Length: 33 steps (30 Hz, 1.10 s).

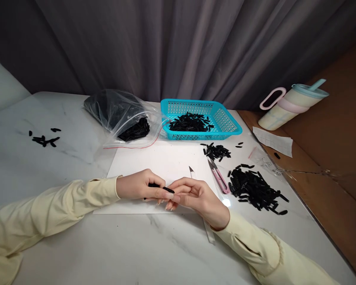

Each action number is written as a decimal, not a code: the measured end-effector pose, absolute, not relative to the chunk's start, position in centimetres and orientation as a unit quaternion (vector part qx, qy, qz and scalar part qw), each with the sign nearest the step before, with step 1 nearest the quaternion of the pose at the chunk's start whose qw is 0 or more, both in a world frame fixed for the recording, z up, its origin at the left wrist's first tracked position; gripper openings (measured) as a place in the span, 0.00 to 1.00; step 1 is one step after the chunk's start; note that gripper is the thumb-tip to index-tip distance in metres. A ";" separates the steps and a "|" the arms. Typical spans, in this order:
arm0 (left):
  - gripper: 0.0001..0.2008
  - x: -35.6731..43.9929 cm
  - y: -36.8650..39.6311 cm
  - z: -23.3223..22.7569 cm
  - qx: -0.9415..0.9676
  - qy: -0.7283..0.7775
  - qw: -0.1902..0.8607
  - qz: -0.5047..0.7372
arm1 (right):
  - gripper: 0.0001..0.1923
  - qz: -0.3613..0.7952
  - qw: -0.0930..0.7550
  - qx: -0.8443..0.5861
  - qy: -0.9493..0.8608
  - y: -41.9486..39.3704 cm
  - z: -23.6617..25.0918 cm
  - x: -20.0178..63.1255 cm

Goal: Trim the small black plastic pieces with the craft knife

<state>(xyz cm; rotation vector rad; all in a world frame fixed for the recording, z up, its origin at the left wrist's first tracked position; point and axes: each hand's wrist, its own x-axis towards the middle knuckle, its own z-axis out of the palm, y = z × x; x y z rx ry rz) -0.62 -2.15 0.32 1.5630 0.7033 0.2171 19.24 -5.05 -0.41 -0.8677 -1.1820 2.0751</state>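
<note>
Over the white sheet [130, 162] my two hands meet. My left hand [142, 185] is closed around several small black elongated pieces, partly hidden by its fingers. One slim black piece [168, 190] shows between the fingertips of both hands. My right hand [200, 196] has thumb and fingers curled together at that piece, touching the left fingertips. Beneath the right hand lies a thin white craft knife [209, 233] with a dark pointed blade, its middle covered. Pink-handled thread snips [221, 180] rest just right of it.
Behind the sheet stand a clear zip bag [121, 118] of black pieces and a blue basket [201, 136] holding more. Loose black piles lie at right [255, 188] and by the basket [216, 151]; a few pieces [46, 141] lie far left. A tumbler [290, 105] stands right.
</note>
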 end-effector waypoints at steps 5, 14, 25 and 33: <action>0.18 -0.7 -2.2 0.2 0.695 0.305 0.645 0.089 | 0.10 0.774 0.298 -0.327 -0.453 -5.0 -0.3 19.2; 0.19 -0.9 -2.0 0.2 0.666 0.305 0.677 0.080 | 0.09 0.777 0.301 -0.330 -0.445 -5.1 -0.1 19.1; 0.21 -0.5 -2.5 0.2 0.537 0.359 0.752 0.129 | 0.10 0.779 0.315 -0.319 -0.439 -5.1 -0.4 18.9; 0.21 -0.3 -2.6 0.5 0.496 0.384 0.766 0.142 | 0.10 0.784 0.312 -0.311 -0.436 -5.0 -0.5 19.0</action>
